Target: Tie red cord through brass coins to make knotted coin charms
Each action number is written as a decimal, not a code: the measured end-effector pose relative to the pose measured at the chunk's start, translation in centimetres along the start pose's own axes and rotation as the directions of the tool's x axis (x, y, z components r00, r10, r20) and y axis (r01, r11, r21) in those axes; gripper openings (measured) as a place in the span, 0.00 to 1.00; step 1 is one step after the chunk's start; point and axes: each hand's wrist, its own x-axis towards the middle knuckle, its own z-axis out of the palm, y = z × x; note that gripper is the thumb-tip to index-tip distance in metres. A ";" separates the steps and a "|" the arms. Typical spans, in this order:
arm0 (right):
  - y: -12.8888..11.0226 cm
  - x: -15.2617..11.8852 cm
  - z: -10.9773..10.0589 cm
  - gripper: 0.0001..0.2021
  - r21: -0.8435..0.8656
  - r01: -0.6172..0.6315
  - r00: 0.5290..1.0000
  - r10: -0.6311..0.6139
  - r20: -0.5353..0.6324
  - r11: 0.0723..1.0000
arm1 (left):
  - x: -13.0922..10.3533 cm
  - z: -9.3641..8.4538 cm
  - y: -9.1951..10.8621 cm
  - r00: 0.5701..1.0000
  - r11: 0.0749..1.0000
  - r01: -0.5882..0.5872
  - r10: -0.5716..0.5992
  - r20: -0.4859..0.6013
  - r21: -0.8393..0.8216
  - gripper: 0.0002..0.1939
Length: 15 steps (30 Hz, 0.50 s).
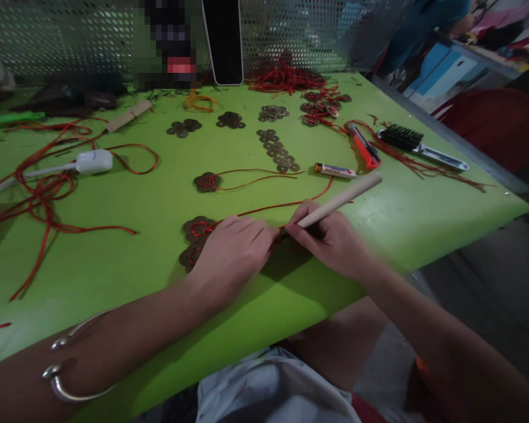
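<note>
My right hand (330, 238) grips a pale wooden stick (341, 201), slanting up to the right, with its lower end by my left fingertips. My left hand (235, 252) is closed, palm down, its thumb and fingers pinching something small that its own fingers hide. Left of it lie coins tied with red cord (197, 228), partly covered by the hand. A thin red cord (264, 207) runs from them toward my right hand. Just beyond sits another coin cluster (207, 181) with two loose cord ends.
Loose coin piles (275, 150), a lighter-like tube (335, 170), a red box cutter (365, 147) and a black-bristled brush (403, 138) lie beyond my hands. At left are tangled red cords (48, 200) and a white plug-like piece (94, 161). A phone (227, 44) leans at the back.
</note>
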 end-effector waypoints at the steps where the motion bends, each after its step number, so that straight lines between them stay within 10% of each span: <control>1: 0.0 0.0 0.0 0.05 -0.013 0.012 1.000 -0.012 -0.021 1.000 | 0.0 0.0 0.0 1.000 1.000 0.012 -0.012 -0.007 -0.016 0.08; 15: 0.1 0.1 0.2 0.05 -0.201 0.193 0.981 -0.190 0.033 0.960 | 0.0 0.3 -0.3 0.982 0.955 0.163 -0.181 -0.056 -0.246 0.07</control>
